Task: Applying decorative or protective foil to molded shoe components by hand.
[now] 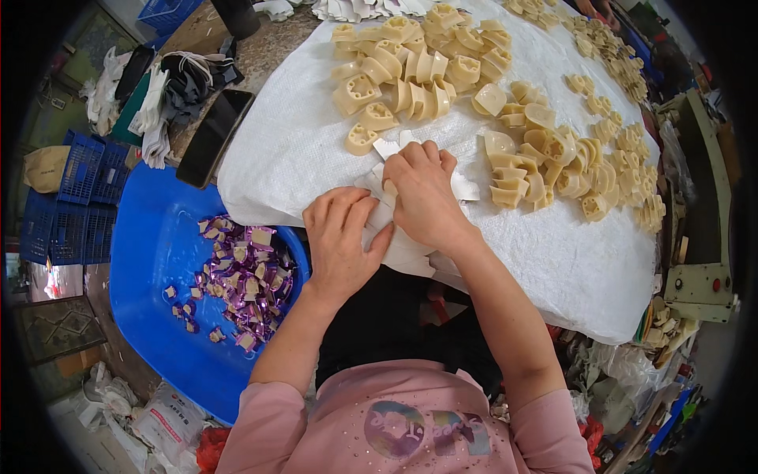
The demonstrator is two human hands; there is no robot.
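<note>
My right hand (424,189) is closed, fingers bent down, over white sheet scraps (407,254) at the near edge of the table. A bit of a beige shoe heel (389,189) shows between its thumb and fingers; the rest is hidden. Close beside it, my left hand (343,237) lies with fingers extended and thumb apart, touching the white pieces. Beyond the hands is a heap of beige plastic shoe heels (418,91), hollow with small holes. Another heap of heels (553,150) spreads to the right.
White woven sheeting (276,150) covers the table. A blue tub (150,268) at the left holds shiny purple-covered heels (249,280). A black phone (215,138) lies at the table's left. Blue crates (79,197) stand far left, a green metal machine (701,284) at right.
</note>
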